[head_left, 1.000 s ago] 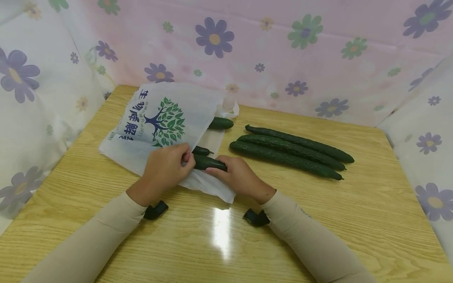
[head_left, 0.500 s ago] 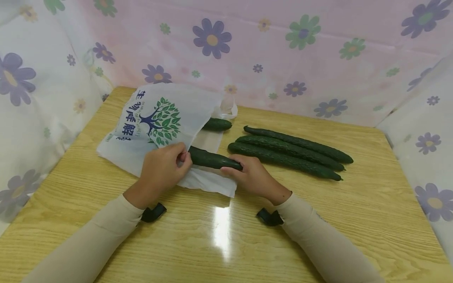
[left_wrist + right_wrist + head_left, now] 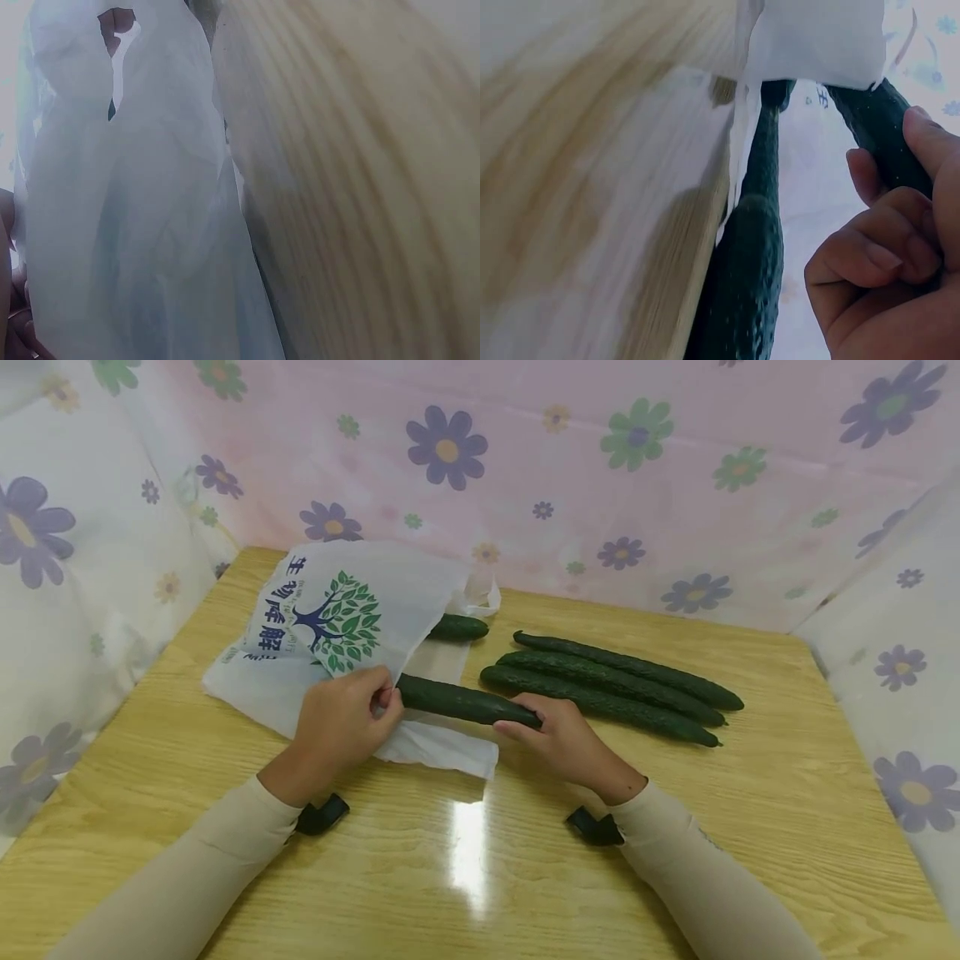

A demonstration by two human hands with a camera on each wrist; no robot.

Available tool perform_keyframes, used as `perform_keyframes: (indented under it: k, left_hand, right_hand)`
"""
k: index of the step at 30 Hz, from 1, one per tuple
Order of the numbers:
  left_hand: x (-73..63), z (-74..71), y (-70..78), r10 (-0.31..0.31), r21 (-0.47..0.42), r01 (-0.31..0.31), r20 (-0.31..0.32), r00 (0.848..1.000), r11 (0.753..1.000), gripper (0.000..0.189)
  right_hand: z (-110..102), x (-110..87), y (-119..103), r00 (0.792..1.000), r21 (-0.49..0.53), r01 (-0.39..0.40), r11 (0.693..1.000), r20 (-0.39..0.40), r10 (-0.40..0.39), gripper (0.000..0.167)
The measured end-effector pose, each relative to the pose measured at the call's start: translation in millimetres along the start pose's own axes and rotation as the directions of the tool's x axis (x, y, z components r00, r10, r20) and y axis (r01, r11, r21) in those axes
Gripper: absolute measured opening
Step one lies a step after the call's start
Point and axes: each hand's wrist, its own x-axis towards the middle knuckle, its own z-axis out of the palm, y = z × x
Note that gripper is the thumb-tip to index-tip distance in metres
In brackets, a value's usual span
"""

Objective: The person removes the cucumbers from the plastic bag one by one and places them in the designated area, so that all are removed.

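A white plastic bag (image 3: 300, 668) printed with a tree and dark characters lies on the left of the table. My left hand (image 3: 345, 714) pinches the edge of its mouth; in the left wrist view the bag (image 3: 150, 202) covers most of that hand. With my right hand (image 3: 558, 735) I grip the outer end of a dark green cucumber (image 3: 465, 702), its other end hidden inside the bag. The right wrist view shows fingers curled round this cucumber (image 3: 885, 127). Behind it, another cucumber (image 3: 459, 627) pokes partly out of the bag.
Three long cucumbers (image 3: 600, 685) lie side by side on the wooden table (image 3: 750, 827), right of the bag and just behind my right hand. A flowered cloth (image 3: 517, 468) hangs behind the table and along both sides.
My right hand has moved to the right, drawing the cucumber farther out of the bag. My left hand keeps its pinch on the bag's edge and has shifted only slightly.
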Motion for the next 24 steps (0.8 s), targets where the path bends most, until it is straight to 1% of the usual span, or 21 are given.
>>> perform_keyframes:
  k: [2, 5, 8, 13, 20, 24]
  left_hand:
    - [-1.2, -0.5, -0.8, -0.007, 0.002, 0.007, 0.001, 1.0, 1.0, 0.021]
    - [-1.7, -0.5, -1.7, -0.019, 0.005, 0.019, -0.002, 1.0, 1.0, 0.021]
    - [-1.2, -0.2, -1.9, -0.025, 0.003, 0.025, -0.004, 1.0, 1.0, 0.02]
    - [-1.9, -0.4, -3.0, -0.035, 0.003, 0.035, -0.003, 0.999, 0.999, 0.02]
    - [-1.3, 1.0, -2.7, -0.027, 0.0, 0.027, -0.016, 1.0, 1.0, 0.021]
    - [-0.1, 2.2, -1.6, -0.036, -0.007, 0.036, -0.015, 0.999, 0.999, 0.021]
  right_hand:
    - [-3, -3.3, 1, 1.0, -0.006, -0.018, 1.0, 0.006, 0.018, 0.034]
    - [-8, -8.8, 4, 0.999, -0.037, -0.049, 0.998, 0.007, 0.049, 0.047]
    - [-13, -14.2, 8, 0.998, -0.074, -0.069, 0.995, 0.0, 0.069, 0.057]
    - [-18, -20.9, 14, 0.996, -0.082, -0.084, 0.993, -0.002, 0.084, 0.058]
    - [-26, -29.4, 19, 0.996, -0.098, -0.094, 0.991, -0.013, 0.093, 0.056]
    - [-31, -35.6, 21, 0.995, -0.128, -0.099, 0.987, -0.03, 0.096, 0.055]
